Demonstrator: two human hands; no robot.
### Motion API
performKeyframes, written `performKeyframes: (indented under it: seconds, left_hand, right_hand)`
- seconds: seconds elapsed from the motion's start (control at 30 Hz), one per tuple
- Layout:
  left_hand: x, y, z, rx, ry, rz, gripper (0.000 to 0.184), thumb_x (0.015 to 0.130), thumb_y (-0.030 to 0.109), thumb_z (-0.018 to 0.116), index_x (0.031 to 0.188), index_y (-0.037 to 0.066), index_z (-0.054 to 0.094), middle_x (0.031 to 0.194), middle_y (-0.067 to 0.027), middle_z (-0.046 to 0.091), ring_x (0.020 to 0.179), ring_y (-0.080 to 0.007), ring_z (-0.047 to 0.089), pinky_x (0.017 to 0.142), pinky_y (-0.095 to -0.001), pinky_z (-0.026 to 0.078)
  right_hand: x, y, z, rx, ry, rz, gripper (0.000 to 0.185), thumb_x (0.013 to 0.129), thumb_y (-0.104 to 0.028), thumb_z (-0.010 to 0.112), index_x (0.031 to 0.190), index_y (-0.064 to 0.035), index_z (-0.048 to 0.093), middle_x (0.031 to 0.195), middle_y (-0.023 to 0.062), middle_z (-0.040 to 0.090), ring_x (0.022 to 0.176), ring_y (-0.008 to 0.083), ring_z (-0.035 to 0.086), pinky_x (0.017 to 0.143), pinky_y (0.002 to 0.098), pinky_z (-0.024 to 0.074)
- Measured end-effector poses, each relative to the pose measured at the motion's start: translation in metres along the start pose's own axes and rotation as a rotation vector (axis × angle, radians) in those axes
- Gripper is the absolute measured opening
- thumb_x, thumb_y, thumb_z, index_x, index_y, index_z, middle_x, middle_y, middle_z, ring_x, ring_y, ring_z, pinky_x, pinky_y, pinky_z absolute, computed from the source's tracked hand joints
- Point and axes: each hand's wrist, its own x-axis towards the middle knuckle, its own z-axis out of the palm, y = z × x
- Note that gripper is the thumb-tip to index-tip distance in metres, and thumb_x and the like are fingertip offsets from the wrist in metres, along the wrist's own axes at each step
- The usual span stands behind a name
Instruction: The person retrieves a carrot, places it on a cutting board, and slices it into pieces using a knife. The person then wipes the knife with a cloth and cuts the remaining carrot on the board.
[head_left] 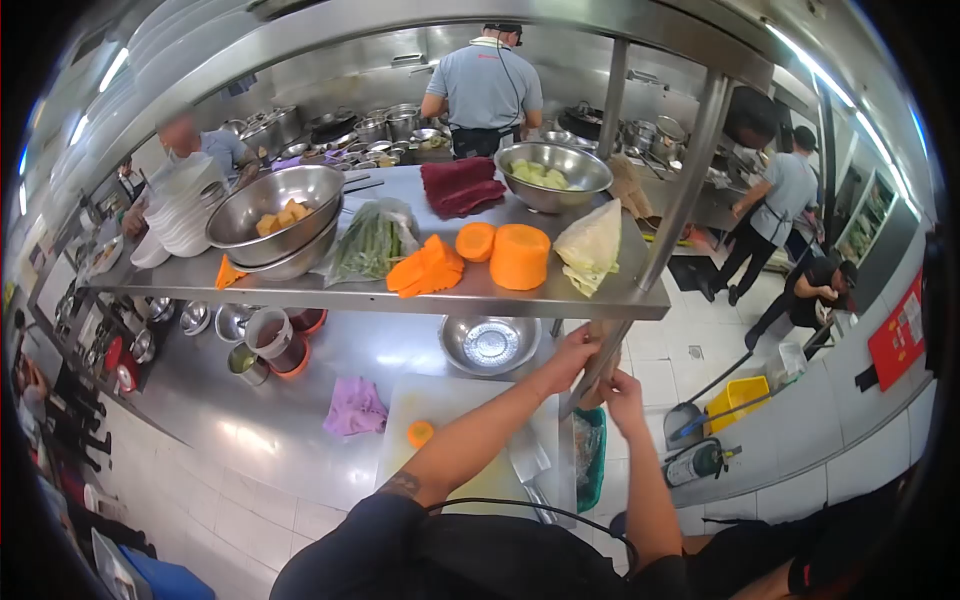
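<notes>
- Fingers of the left hand (570, 362) are bent in at the slanting steel post (622, 328) of the shelf; the post hides part of them, so whether they grip it or something beside it is unclear.
- Fingers of the right hand (625, 394) curl inward on the other side of the post, a little lower than the left; what they hold, if anything, does not show.
- The left arm reaches forward and across to the right, bare from the black sleeve down, passing above the white cutting board (455, 393); its wrist is nearly in line with the forearm.
- The right arm rises steeply beyond the board's right side, the hand tipped in toward the post, so that the two hands come close together.
- Under the left forearm, toward the board's right edge, lies a knife (528, 457), its broad blade pointing away from the body and its handle toward it, free of both hands.
- A cut orange piece (420, 433) sits on the board left of the left forearm.
- A steel bowl (458, 348) stands just beyond the board; a purple cloth (354, 407) lies to its left.
- Below the hands, beside the table, is a green bin (592, 490) with clear plastic in it.
</notes>
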Motion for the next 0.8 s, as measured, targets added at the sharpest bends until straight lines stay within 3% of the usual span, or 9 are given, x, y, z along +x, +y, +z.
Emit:
performKeyframes:
  seconds: [0.07, 0.1, 0.17, 0.23, 0.4, 0.5, 0.6, 0.7, 0.8]
  left_hand:
    - [-0.002, 0.001, 0.010, -0.032, 0.077, -0.025, 0.034, 0.109, 0.026, 0.059, 0.137, 0.006, 0.061, 0.117, -0.0047, 0.069, 0.103, -0.0152, 0.068, 0.093, -0.0334, 0.056]
    - [-0.002, -0.001, 0.017, -0.066, 0.149, -0.061, 0.031, 0.110, 0.030, 0.057, 0.131, 0.007, 0.064, 0.110, -0.0023, 0.069, 0.097, -0.0132, 0.067, 0.088, -0.0314, 0.057]
    - [0.003, -0.008, 0.017, -0.075, 0.141, -0.017, 0.034, 0.113, 0.039, 0.053, 0.123, 0.009, 0.066, 0.102, 0.0005, 0.068, 0.090, -0.0110, 0.065, 0.083, -0.0292, 0.056]
    - [-0.004, -0.003, 0.017, 0.031, 0.150, -0.078, 0.042, 0.113, 0.047, 0.049, 0.122, 0.009, 0.065, 0.101, 0.0007, 0.068, 0.086, -0.0104, 0.064, 0.082, -0.0312, 0.057]
    - [-0.040, -0.002, -0.009, 0.025, -0.042, -0.219, 0.047, 0.112, 0.044, 0.053, 0.137, 0.006, 0.061, 0.115, -0.0029, 0.069, 0.101, -0.0119, 0.064, 0.090, -0.0342, 0.055]
    - [-0.084, -0.027, -0.041, 0.653, 0.053, 0.114, 0.039, 0.109, 0.026, 0.060, 0.139, 0.002, 0.062, 0.123, -0.0052, 0.071, 0.110, -0.0160, 0.067, 0.098, -0.0340, 0.054]
    - [-0.159, 0.005, -0.089, 0.729, 0.157, 0.067, 0.031, 0.104, 0.013, 0.061, 0.131, 0.002, 0.068, 0.118, -0.0055, 0.074, 0.109, -0.0177, 0.069, 0.099, -0.0339, 0.054]
    - [-0.219, 0.004, -0.171, 0.726, 0.608, 0.256, 0.026, 0.099, 0.003, 0.056, 0.120, 0.002, 0.072, 0.104, -0.0039, 0.075, 0.094, -0.0144, 0.068, 0.085, -0.0318, 0.055]
    - [-0.269, 0.012, -0.186, 0.806, 1.180, 0.247, 0.017, 0.102, 0.008, 0.061, 0.109, -0.003, 0.071, 0.096, -0.0068, 0.072, 0.084, -0.0130, 0.063, 0.077, -0.0299, 0.051]
  right_hand:
    - [0.014, 0.009, -0.032, -0.090, -0.120, -0.038, 0.036, 0.091, 0.007, 0.064, 0.125, 0.0000, 0.069, 0.109, 0.0082, 0.074, 0.101, 0.0175, 0.068, 0.095, 0.0322, 0.0534]
    - [0.019, -0.014, -0.036, 0.157, -0.014, 0.102, 0.042, 0.094, -0.001, 0.065, 0.136, -0.0011, 0.063, 0.118, 0.0082, 0.072, 0.112, 0.0195, 0.066, 0.099, 0.0355, 0.0524]
    - [0.037, -0.064, -0.028, 0.302, 0.278, 0.041, 0.044, 0.100, -0.014, 0.065, 0.141, -0.0004, 0.057, 0.130, 0.0100, 0.067, 0.118, 0.0192, 0.064, 0.098, 0.0383, 0.0535]
    - [0.069, -0.079, -0.015, 0.275, 0.129, 0.050, 0.047, 0.104, -0.027, 0.060, 0.142, 0.0008, 0.055, 0.136, 0.0127, 0.062, 0.121, 0.0183, 0.062, 0.098, 0.0379, 0.0537]
    - [0.127, -0.033, 0.029, 0.308, -0.150, 0.144, 0.030, 0.108, -0.031, 0.054, 0.108, -0.0033, 0.066, 0.094, 0.0066, 0.068, 0.088, 0.0146, 0.065, 0.079, 0.0307, 0.0544]
    - [0.105, -0.026, 0.022, 0.079, -0.090, 0.152, 0.028, 0.110, -0.027, 0.053, 0.095, -0.0062, 0.064, 0.079, 0.0035, 0.064, 0.076, 0.0105, 0.059, 0.072, 0.0282, 0.0510]
    - [0.062, -0.009, 0.016, 0.089, 0.171, -0.116, 0.025, 0.110, -0.024, 0.052, 0.111, -0.0012, 0.063, 0.088, 0.0019, 0.062, 0.080, 0.0100, 0.055, 0.071, 0.0288, 0.0466]
    - [0.019, -0.015, 0.007, -0.072, 0.257, -0.146, 0.024, 0.110, -0.020, 0.053, 0.114, 0.0013, 0.062, 0.091, 0.0026, 0.062, 0.082, 0.0100, 0.054, 0.074, 0.0286, 0.0469]
    - [-0.018, -0.033, 0.008, -0.139, 0.208, -0.066, 0.026, 0.109, -0.019, 0.053, 0.121, 0.0029, 0.061, 0.092, 0.0048, 0.063, 0.087, 0.0122, 0.057, 0.078, 0.0300, 0.0489]
